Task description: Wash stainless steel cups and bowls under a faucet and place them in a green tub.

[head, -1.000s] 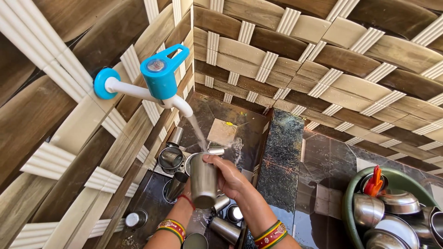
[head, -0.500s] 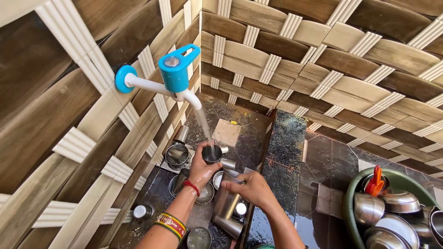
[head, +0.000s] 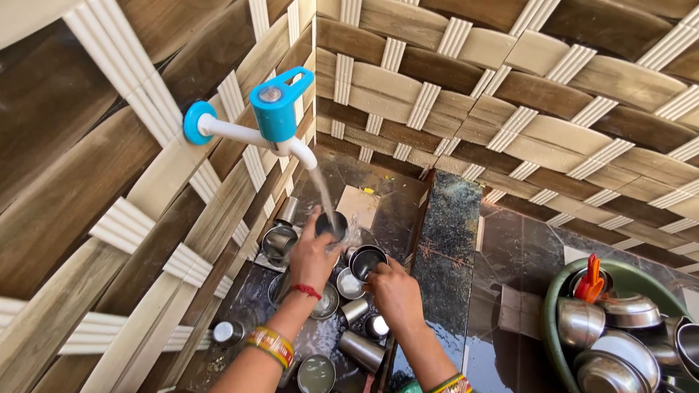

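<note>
A blue and white tap (head: pixel 274 116) on the left wall runs water down into a small steel tumbler (head: pixel 332 226) that my left hand (head: pixel 312 256) holds up under the stream. My right hand (head: pixel 395 292) grips a second steel tumbler (head: pixel 366 261) just right of it, mouth tilted toward me. Several more steel tumblers (head: pixel 359 349) and small bowls (head: pixel 279 241) lie in the dark sunken wash area below both hands.
A green tub (head: pixel 558 314) at the lower right holds several steel bowls and an orange object (head: pixel 591 282). A dark wet stone ledge (head: pixel 448 240) separates it from the wash area. Woven-pattern tiled walls close in the left and back.
My left hand lifted its tumbler higher into the water stream. My right hand put down the tall tumbler it carried and now holds another, raised beside the left one.
</note>
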